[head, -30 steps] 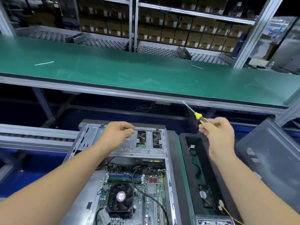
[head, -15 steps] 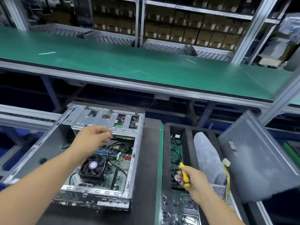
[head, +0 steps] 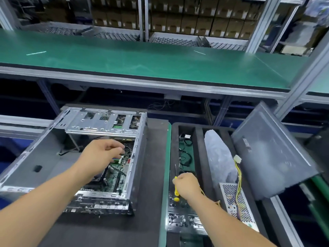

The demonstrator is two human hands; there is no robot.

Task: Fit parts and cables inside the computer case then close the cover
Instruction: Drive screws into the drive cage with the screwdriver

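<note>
1. Nearest me, the right hand (head: 187,184) is curled tight round a yellow-handled screwdriver with a thin steel shaft (head: 175,188), the shaft pointing up and away. It hangs over the near end of a black foam tray of parts (head: 199,132).
2. Just right of that hand lie a perforated grey metal power supply with yellow wires (head: 235,200) and a bagged item in clear plastic (head: 219,157), both not yet fitted, I'd judge.
3. The left hand (head: 105,154) reaches into the open grey steel computer case (head: 44,148), fingers bent and pinched near the green motherboard (head: 121,168); whether they hold a cable I cannot tell.
4. Far right of both hands, the dark grey metal side cover (head: 272,152) leans off the case. So the fitting looks mid-way, and closing is left to do.
</note>
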